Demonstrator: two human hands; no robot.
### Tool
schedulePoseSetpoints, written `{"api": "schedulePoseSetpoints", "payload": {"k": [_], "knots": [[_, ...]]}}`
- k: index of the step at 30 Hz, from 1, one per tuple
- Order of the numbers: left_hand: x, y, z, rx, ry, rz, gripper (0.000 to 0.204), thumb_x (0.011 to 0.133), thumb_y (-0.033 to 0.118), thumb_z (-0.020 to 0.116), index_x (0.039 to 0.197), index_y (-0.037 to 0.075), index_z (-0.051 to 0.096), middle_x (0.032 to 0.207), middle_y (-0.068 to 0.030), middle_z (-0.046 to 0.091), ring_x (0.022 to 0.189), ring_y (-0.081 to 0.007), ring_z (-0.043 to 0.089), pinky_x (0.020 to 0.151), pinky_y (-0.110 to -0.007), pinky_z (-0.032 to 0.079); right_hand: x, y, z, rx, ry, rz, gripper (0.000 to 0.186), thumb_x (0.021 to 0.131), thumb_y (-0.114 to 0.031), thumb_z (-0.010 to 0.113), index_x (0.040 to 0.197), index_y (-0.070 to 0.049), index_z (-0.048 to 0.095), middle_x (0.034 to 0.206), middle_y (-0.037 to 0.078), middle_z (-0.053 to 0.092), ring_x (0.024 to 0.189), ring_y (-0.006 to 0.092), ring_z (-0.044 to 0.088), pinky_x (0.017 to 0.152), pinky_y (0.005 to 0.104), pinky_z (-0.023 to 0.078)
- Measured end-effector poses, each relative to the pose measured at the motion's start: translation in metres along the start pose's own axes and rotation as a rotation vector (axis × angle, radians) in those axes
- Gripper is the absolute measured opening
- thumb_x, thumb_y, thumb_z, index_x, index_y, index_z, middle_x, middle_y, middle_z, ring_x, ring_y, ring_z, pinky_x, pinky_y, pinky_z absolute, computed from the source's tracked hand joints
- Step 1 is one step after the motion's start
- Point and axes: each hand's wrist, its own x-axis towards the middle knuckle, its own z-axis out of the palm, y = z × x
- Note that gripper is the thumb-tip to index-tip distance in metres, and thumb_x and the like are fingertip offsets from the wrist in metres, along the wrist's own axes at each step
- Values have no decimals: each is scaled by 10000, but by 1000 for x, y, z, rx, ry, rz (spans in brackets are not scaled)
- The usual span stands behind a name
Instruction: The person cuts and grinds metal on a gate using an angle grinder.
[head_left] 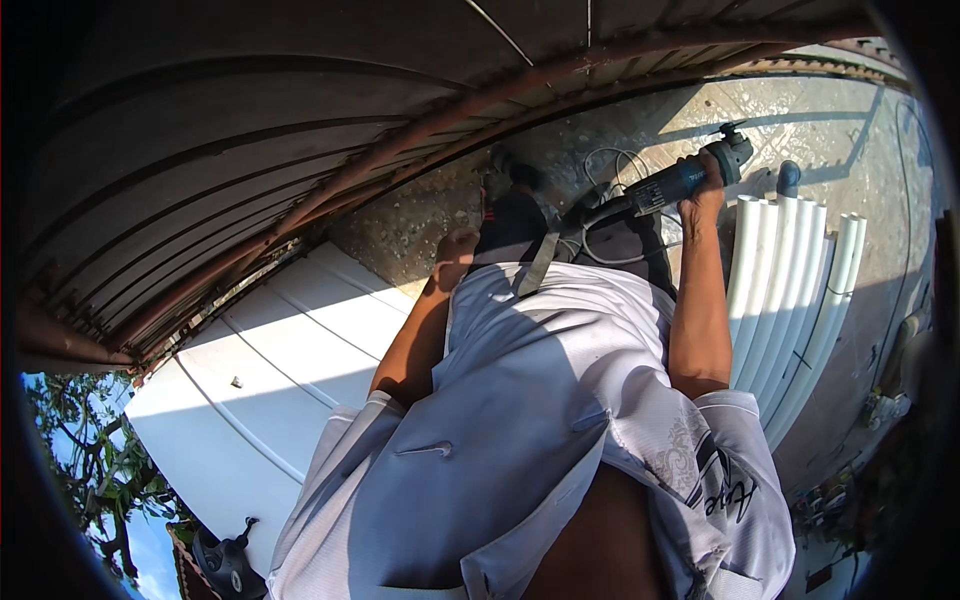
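My right hand (705, 185) grips a black and teal angle grinder (678, 182) near its head, held out to the upper right of my body. A looped light cable (620, 155) trails around it, and a grey strap (540, 250) lies across my dark trousers. My left hand (458, 245) hangs beside my left thigh, partly in shadow; its fingers are not clear enough to show whether they are open or closed. My feet are partly in shadow at the top centre.
Long white pipes (760, 270) lie on the sunlit tiled floor (740, 105) at right, with a grey elbow fitting (788, 178) on one. A white ribbed panel (250, 360) is at left. A dark corrugated structure with a rusty red beam (400, 150) arches across the upper left.
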Motion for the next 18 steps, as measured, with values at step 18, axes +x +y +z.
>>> {"api": "schedulePoseSetpoints", "payload": {"k": [18], "knots": [[5, 62, 12, 62, -119, 159, 375, 899, 296, 679, 1125, -3, 674, 903, -85, 709, 856, -172, 661, 792, -326, 525, -18, -2, -2, 39, -69, 78, 217, 794, -61, 734, 973, -2, 627, 796, 117, 628, 699, 266, 656, 730, 409, 600]]}}
